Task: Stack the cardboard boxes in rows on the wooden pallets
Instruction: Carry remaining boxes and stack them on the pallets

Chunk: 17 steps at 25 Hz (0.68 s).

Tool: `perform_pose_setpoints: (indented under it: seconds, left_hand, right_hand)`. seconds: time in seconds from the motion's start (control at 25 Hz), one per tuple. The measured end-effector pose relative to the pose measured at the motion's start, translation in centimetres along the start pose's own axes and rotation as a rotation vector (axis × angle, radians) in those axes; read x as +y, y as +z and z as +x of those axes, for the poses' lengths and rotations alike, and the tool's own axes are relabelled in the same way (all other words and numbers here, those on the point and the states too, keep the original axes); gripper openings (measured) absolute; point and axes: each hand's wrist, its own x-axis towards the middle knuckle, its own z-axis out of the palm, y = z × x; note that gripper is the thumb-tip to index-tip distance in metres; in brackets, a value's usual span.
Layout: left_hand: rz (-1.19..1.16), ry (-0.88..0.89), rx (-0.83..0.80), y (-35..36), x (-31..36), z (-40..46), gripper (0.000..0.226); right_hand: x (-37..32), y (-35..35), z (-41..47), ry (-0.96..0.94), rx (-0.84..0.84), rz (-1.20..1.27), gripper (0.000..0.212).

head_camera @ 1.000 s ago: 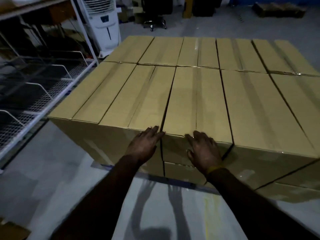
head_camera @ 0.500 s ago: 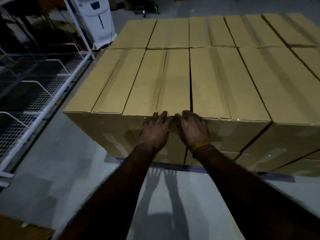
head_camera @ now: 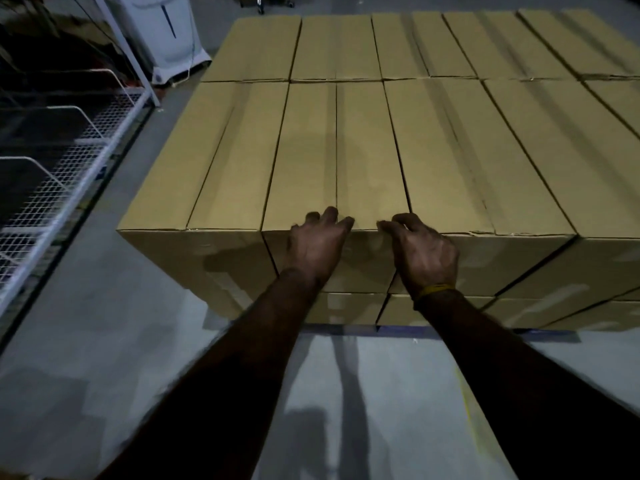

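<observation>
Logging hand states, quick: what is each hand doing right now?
Left hand: open, pressed against the near end of the second box, fingertips on its top edge.
Right hand: open, fingers bent over the same top edge, holding nothing.

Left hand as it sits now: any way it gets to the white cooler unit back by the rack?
Probably not from here. The left hand rests on the near top edge of the front box, and the white cooler unit stands past the stack's far left corner, beside the wire rack. The person would likely have to walk round.

No words, numbers or signs can be read on the plain brown cardboard boxes (head_camera: 370,150) or anywhere else.
</observation>
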Motion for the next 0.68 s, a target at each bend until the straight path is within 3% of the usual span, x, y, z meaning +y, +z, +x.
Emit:
perform_pose_setpoints:
  seconds: [0.2,0.32,0.4,0.56,0.68]
  left_hand:
    - [0.016,0.022,0.003,-0.2,-0.5,0.2,0.056]
    - [0.032,0.051,0.010,-0.1,-2.5,-0.3,0.055]
    - [0.067,0.007,-0.015,0.2,-5.0,-1.2,0.059]
    - [0.080,-0.253,-0.036,1.4,-10.1,-3.7,0.073]
    - [0.041,-0.225,-0.110,1.2,-11.7,-4.7,0.074]
  right_hand:
    - [-0.7,0.3,0.1,0.016,0.000,-0.028,0.037]
    - [-3.1,0.5,-0.2,0.004,-0.020,-0.064,0.050]
    - [-6.0,0.4,0.1,-0.072,-0.107,-0.086,0.061]
    - [-12.3,1.2,1.6,-0.195,-0.284,0.006,0.074]
    - [-14.8,0.7,2.1,-0.169,-0.373,0.009,0.078]
